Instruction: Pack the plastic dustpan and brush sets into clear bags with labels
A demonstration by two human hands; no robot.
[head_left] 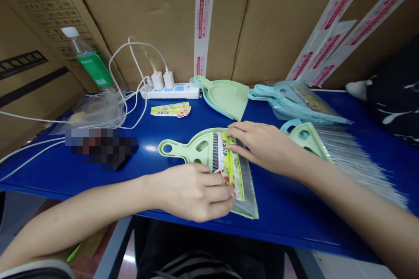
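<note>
A light green dustpan (176, 150) lies on the blue table in front of me, with a grey-bristled hand brush (203, 146) nested in it. Across the bristles runs a yellow-green and white printed paper label (234, 163). My left hand (199, 192) is closed over the label's near part, its fingers bent and pressed together, covering some of the brush. Palm down, my right hand (258, 141) reaches in from the right, with its extended fingers touching the label's far end. The undersides of both hands are hidden.
Behind lie loose dustpans (229, 96) and plastic-wrapped blue sets (294, 100). Loose brushes (353, 157) lie at right. Spare labels (170, 110) sit before a power strip (183, 91) with white cables. A bottle (93, 67) and a blurred dark object (101, 148) are at left.
</note>
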